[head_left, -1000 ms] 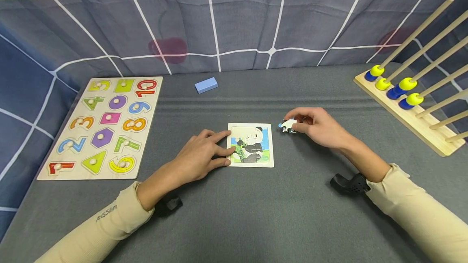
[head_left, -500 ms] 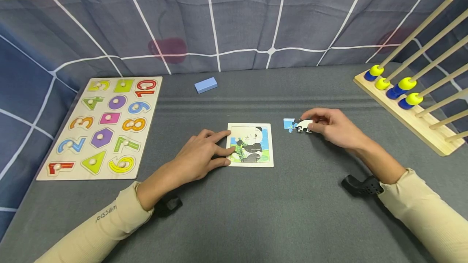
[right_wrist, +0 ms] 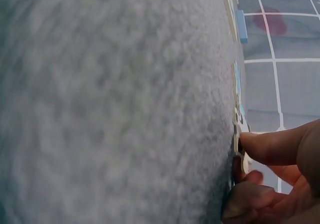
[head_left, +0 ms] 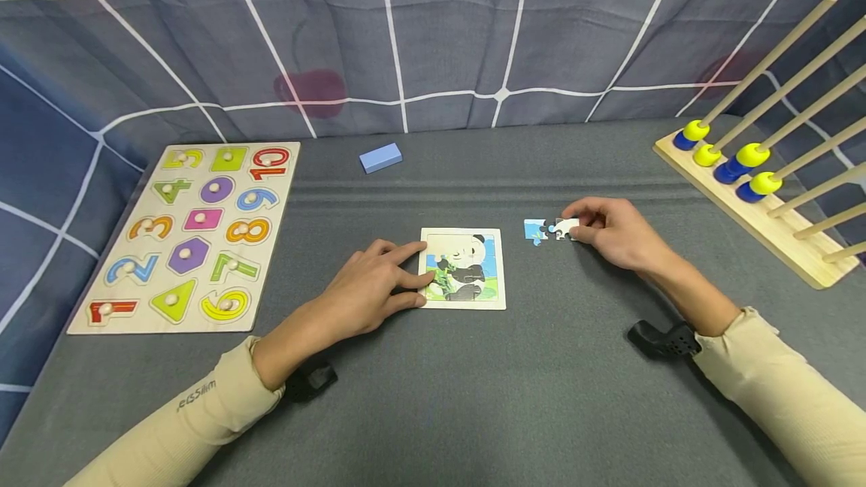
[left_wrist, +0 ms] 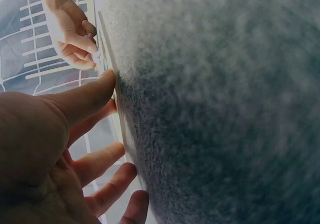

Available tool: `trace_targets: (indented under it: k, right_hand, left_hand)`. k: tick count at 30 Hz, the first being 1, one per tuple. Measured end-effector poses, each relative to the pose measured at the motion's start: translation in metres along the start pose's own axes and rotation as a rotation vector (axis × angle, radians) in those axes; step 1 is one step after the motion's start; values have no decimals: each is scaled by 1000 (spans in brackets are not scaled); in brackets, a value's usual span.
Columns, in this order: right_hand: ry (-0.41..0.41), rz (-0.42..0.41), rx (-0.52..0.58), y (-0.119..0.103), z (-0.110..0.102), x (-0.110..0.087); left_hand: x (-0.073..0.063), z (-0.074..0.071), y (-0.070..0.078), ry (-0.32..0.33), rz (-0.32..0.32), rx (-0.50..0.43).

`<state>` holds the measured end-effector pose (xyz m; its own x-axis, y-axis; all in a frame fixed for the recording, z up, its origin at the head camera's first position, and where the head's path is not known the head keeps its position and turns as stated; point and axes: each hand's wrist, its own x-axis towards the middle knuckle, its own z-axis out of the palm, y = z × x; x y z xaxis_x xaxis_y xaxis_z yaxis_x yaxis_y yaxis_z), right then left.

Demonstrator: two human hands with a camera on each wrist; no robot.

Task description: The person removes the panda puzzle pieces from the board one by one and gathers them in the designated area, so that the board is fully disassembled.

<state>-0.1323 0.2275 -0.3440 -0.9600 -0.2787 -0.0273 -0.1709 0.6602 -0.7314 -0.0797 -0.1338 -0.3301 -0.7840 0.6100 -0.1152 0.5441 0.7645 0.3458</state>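
Note:
A white-framed panda jigsaw puzzle (head_left: pixel 476 267) lies flat on the grey cloth in the head view. My left hand (head_left: pixel 374 285) rests at its left side, with spread, fairly straight fingertips touching the frame. To the right of the puzzle, my right hand (head_left: pixel 614 236) pinches a small white-and-black puzzle piece (head_left: pixel 564 229) between thumb and fingers at its right end. A blue puzzle piece (head_left: pixel 534 228) lies close against that piece's left side; whether the two interlock I cannot tell. In the right wrist view, the thumb and fingers hold the thin piece (right_wrist: pixel 238 138) low at the cloth.
On the left lies a wooden number-and-shape peg board (head_left: pixel 196 239). A light blue block (head_left: pixel 381 158) sits behind the puzzle. At the right stands a wooden peg rack (head_left: pixel 798 246) with tall rods and yellow and blue beads. A checked curtain (head_left: pixel 453 28) hangs behind.
My right hand has moved right with the white-and-black piece, away from the puzzle, and lowered it beside the blue piece, which has come into sight. My left hand has stayed still.

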Motion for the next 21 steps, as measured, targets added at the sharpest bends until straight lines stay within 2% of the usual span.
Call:
trace_targets:
  k: [6, 21]
  right_hand:
    - [4, -4, -54, -4, 4, 0]
    - [-3, 0, -104, -6, 4, 2]
  left_hand:
    - [0, 1, 0, 6, 0, -4]
    - [0, 0, -1, 5, -2, 3]
